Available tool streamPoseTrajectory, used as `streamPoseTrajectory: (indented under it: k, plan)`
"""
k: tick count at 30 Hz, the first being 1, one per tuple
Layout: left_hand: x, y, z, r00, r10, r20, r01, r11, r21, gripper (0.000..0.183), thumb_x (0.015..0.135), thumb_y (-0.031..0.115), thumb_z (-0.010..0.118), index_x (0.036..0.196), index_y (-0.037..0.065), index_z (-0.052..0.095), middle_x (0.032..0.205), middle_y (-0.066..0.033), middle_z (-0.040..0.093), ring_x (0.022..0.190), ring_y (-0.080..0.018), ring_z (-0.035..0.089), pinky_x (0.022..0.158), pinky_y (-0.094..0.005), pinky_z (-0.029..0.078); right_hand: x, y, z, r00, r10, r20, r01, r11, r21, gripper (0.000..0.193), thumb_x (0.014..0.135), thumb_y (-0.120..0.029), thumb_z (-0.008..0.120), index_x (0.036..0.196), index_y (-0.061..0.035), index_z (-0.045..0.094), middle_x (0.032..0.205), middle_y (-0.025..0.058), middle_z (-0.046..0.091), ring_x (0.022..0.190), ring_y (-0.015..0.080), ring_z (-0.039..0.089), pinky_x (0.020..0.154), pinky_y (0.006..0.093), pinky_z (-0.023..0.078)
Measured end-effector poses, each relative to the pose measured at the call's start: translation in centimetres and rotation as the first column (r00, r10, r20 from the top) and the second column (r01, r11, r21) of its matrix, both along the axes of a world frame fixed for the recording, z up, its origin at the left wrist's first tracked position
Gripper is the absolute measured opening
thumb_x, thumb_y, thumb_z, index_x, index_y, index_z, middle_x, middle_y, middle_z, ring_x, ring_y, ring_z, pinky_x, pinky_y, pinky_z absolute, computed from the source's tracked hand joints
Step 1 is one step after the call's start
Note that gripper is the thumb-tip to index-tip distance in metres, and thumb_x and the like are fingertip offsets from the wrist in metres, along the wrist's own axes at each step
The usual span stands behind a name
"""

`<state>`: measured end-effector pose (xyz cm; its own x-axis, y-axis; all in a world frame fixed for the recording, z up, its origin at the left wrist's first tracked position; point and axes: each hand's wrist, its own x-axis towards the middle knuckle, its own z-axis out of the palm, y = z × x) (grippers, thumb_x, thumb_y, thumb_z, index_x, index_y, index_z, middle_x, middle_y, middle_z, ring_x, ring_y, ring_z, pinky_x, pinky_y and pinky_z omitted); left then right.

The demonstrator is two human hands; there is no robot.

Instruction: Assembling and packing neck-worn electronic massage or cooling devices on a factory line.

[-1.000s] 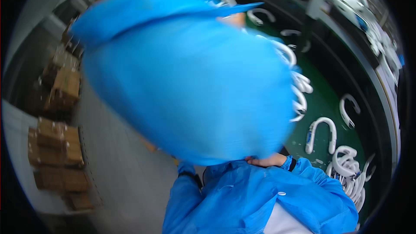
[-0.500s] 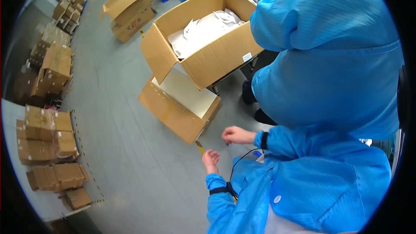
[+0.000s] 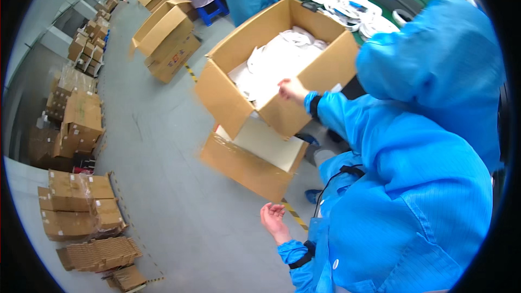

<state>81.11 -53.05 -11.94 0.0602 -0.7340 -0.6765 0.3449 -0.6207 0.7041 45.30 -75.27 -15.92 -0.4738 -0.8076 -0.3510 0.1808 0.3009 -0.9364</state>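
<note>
Left hand (image 3: 274, 221) low over the floor (image 3: 184, 195), fingers loose, nothing held. Right hand (image 3: 293, 90) at near rim of open box (image 3: 286, 118), fingers curled; grip or contact, cannot tell. White pieces (image 3: 285, 57) lie inside. Step, by judgement: a reach to the box; going in calls for clearing that rim (mind the hanging flap (image 3: 227, 97)). Co-worker (image 3: 429, 49) crowds right; floor open leftward.

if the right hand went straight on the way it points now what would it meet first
Probably the white pile inside the open cardboard box, though depth is unclear, so the right hand might pass above it.
</note>
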Motion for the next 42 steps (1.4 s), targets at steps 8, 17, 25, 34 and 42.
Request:
streamPoseTrajectory:
  k: [8,17,25,34,42]
  plan:
    - [-14.0,-16.2,1.6,0.943,-0.285,0.171,0.322,0.912,-0.256,0.013,0.090,0.015,0.048,0.096,0.005,0.053,0.081,-0.0069,0.059,0.077,-0.0157,0.058,0.064,-0.0266,0.044,-18.2,-9.9,-10.7,0.816,0.406,-0.411,-0.050,0.759,0.649,0.029,0.074,-0.016,0.051,0.095,0.0001,0.062,0.075,0.0127,0.063,0.061,0.0225,0.061,0.049,0.0362,0.050]
    - [-25.7,-37.7,-11.3,0.183,-0.551,0.815,0.883,0.456,0.110,0.049,0.077,0.015,0.063,0.119,-0.004,0.045,0.114,-0.0243,0.050,0.106,-0.0361,0.049,0.090,-0.0387,0.040,-35.0,-7.9,-15.1,0.661,0.722,-0.204,-0.145,0.390,0.909,0.030,0.069,-0.016,0.057,0.093,0.0011,0.064,0.081,0.0187,0.065,0.073,0.0269,0.064,0.058,0.0408,0.051]
    - [-27.2,-42.0,-16.2,0.631,-0.705,0.323,0.580,0.705,0.407,0.047,0.079,0.017,0.061,0.117,-0.001,0.041,0.110,-0.0206,0.050,0.096,-0.0269,0.050,0.083,-0.0381,0.042,-42.0,-8.0,-16.0,0.632,0.699,-0.334,0.018,0.417,0.909,0.035,0.061,-0.015,0.063,0.090,0.0043,0.066,0.089,0.0246,0.063,0.089,0.0356,0.062,0.075,0.0400,0.050]
    - [-43.4,-44.6,-16.6,0.453,-0.720,0.526,0.853,0.521,-0.022,0.037,0.081,0.019,0.058,0.111,-0.001,0.049,0.110,-0.0149,0.051,0.093,-0.0236,0.052,0.079,-0.0358,0.043,-45.5,-7.2,-28.8,0.178,0.859,-0.479,0.219,0.440,0.871,0.022,0.081,-0.016,0.051,0.086,-0.0020,0.066,0.088,0.0165,0.066,0.084,0.0313,0.063,0.073,0.0393,0.050]
    - [-58.5,-47.5,-27.3,0.498,-0.830,0.251,0.799,0.551,0.239,0.069,0.079,0.033,0.061,0.128,-0.003,0.028,0.111,-0.0154,0.049,0.092,-0.0251,0.053,0.078,-0.0390,0.045,-39.2,-12.5,-21.8,0.415,0.704,-0.576,0.270,0.510,0.817,0.018,0.077,-0.007,0.049,0.087,-0.0019,0.063,0.086,0.0179,0.064,0.080,0.0315,0.064,0.070,0.0398,0.050]
